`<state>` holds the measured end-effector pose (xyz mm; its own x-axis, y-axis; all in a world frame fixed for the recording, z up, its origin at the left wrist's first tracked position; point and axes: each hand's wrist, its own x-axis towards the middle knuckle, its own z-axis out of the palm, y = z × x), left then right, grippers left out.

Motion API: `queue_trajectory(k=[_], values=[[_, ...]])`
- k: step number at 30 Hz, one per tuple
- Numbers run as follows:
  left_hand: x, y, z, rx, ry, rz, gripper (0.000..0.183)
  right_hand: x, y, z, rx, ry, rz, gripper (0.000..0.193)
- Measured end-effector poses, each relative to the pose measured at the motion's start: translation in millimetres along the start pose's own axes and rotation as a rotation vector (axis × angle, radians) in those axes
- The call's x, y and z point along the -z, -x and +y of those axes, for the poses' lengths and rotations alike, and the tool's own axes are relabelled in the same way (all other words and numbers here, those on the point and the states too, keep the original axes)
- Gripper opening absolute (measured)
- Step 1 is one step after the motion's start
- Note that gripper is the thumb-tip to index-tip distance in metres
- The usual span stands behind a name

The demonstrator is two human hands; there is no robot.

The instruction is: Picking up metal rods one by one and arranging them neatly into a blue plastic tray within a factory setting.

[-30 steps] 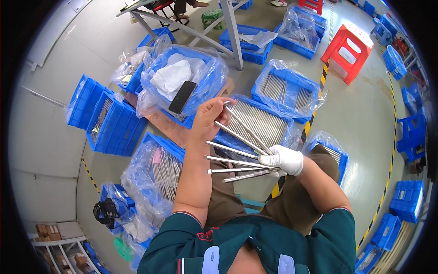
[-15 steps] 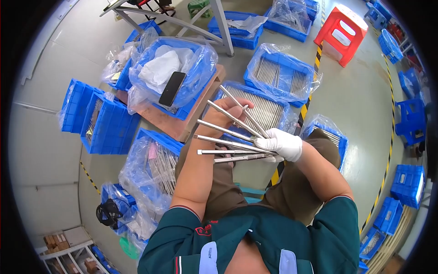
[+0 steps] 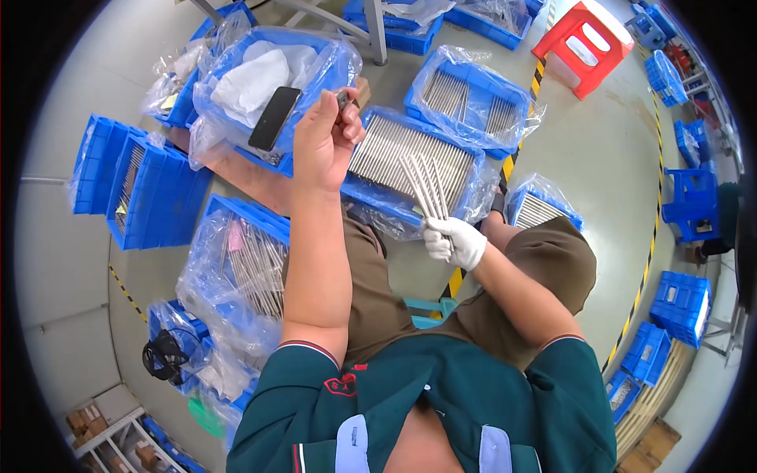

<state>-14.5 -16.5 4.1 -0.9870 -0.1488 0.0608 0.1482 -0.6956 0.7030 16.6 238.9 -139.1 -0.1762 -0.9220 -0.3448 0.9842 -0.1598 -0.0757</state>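
My bare left hand (image 3: 325,146) is raised beside a black phone (image 3: 275,118). Its fingers are curled on a small dark metal piece (image 3: 342,98), whose kind I cannot make out. In a white glove, my right hand (image 3: 456,241) grips several slim metal rods (image 3: 428,185), which fan out upward from the fist. Behind them lies a blue crate (image 3: 371,191) lined with clear plastic, filled with a row of similar rods (image 3: 410,155). The phone rests on a plastic-lined blue crate (image 3: 236,59) with white wrapping in it.
Another crate of rods (image 3: 473,98) stands farther off, and a smaller one (image 3: 544,209) by my right knee. At left are a bagged crate of rods (image 3: 256,264) and upright blue crates (image 3: 162,197). A red stool (image 3: 587,47) stands beyond the striped floor tape (image 3: 516,150).
My left hand has moved away from the rods, up and to the left, with the small metal piece. My right hand has shifted slightly left, and its rods now point more upward, closer together.
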Motion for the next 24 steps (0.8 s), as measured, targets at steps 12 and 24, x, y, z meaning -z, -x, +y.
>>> queue_trajectory(k=[12,24], values=[[-1,13,6,0.032,0.029,0.08,0.043,156,-64,-27,0.251,-0.224,0.547,0.013],[-8,18,11,0.09,0.027,0.047,0.048,206,-84,-90,0.444,-0.336,0.451,0.019]])
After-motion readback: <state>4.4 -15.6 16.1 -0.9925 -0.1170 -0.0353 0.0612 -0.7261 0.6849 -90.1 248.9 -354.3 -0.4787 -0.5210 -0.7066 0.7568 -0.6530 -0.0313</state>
